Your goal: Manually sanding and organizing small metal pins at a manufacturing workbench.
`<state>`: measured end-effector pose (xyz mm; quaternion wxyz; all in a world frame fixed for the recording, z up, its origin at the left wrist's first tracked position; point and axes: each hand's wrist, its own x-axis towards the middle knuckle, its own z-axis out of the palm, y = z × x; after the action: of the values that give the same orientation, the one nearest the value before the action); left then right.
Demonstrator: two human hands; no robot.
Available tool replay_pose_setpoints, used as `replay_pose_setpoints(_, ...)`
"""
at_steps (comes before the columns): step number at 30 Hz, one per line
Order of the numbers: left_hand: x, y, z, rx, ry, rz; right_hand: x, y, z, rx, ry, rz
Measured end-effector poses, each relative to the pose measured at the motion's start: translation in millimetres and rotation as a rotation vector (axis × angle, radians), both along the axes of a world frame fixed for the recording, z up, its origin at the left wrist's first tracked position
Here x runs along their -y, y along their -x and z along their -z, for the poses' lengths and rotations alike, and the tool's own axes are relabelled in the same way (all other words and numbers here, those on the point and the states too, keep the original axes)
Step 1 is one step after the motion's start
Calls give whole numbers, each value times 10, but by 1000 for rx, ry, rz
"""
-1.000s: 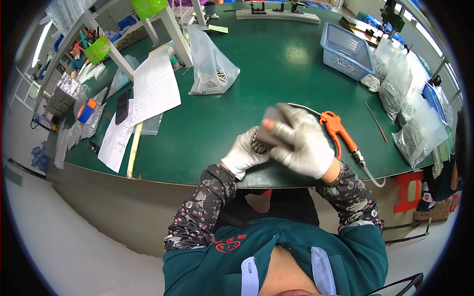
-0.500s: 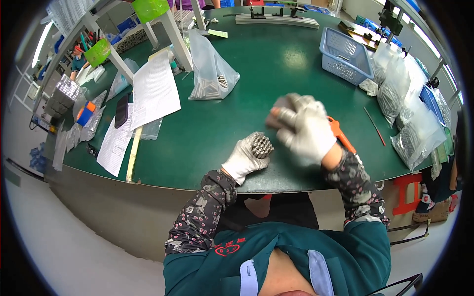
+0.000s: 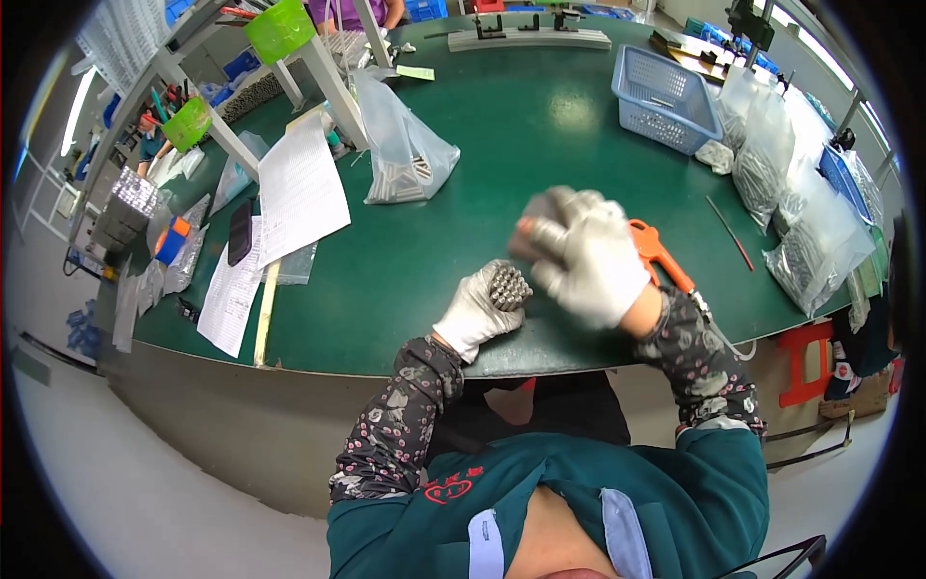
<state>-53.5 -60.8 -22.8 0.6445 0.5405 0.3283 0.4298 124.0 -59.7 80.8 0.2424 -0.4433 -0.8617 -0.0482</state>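
Observation:
My gloved left hand is wrapped round a bundle of short metal pins, their round ends facing up, near the front edge of the green table. Up and to the right, my gloved right hand grips a flat grey-brown block. Motion blurs the block, so its exact kind cannot be made out. It is held just above and beside the pins, apart from them. Beside my right wrist lies an orange air blow gun with a hose.
A plastic bag of metal pins stands at centre-left. Papers and a phone lie left. A blue basket, filled bags and a thin red-ended rod are at right. A person sits across the table.
My right hand has shifted slightly left with the block, closer to the bundle, uncovering more of the blow gun. My left hand keeps its hold. The whole view has shifted a little.

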Motion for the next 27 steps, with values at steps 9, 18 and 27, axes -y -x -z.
replay_pose_setpoints(9, -16, 95, 34, -52, -104, 56, 233, 178, 104, -30, -12, -300)
replay_pose_setpoints(18, 34, 49, 21, -204, -200, -28, 106, 93, 169, -56, 83, 13)
replay_pose_setpoints(27, 33, 44, 31, -140, -107, -61, 92, -176, 580, 88, 188, 249)
